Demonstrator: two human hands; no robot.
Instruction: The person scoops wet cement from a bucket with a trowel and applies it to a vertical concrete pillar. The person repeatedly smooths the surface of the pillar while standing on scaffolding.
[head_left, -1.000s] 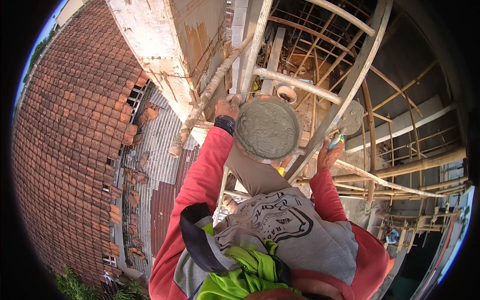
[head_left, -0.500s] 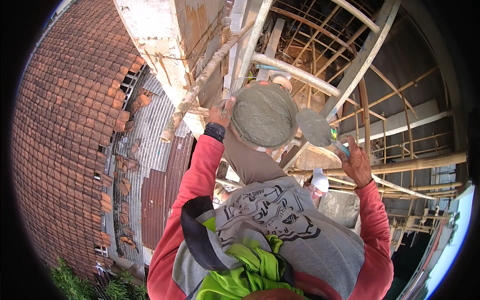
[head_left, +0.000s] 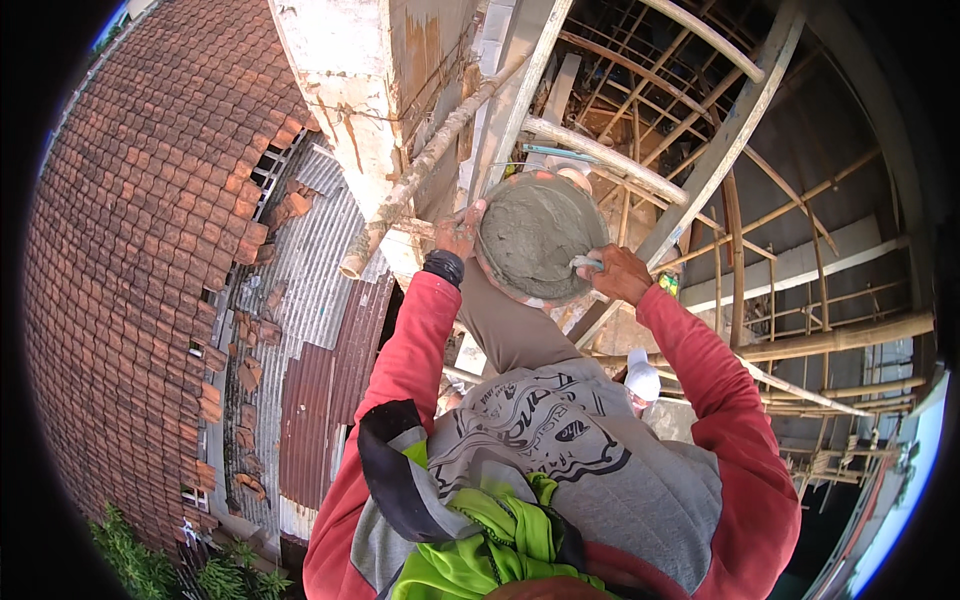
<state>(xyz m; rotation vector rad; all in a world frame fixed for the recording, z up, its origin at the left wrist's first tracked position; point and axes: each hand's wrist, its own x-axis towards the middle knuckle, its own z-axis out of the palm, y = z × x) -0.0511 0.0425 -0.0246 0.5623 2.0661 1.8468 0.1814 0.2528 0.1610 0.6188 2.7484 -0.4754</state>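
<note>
Your right hand (head_left: 622, 275) wraps its fingers round the trowel (head_left: 587, 262), apparently working mortar (head_left: 535, 230) in the upper-centre bucket (head_left: 512, 291); the next move calls for steadiness from your left hand (head_left: 458, 233), whose grip I cannot tell.

- Hands, bare: two, the left hand (head_left: 459, 232) and the right hand (head_left: 624, 276)
- Bucket (head_left: 527, 298): one, with one mass of mortar (head_left: 540, 232) in it
- Trowel (head_left: 590, 264): one
- Red sleeves (head_left: 405, 335): two
- Black wristband (head_left: 445, 266): one
- Green cloth (head_left: 485, 540): one
- White headpiece (head_left: 642, 376), down below: one
- Wooden rails (head_left: 728, 152): two, crossed by two thick pale rungs (head_left: 605, 160) in view
- Pale column (head_left: 345, 80): one
- Tiled roof (head_left: 150, 270): one; tiles too many to tally
- Corrugated sheets (head_left: 312, 250): at least two
- Bamboo poles (head_left: 840, 337): over ten, overlapping, exact count unclear
</note>
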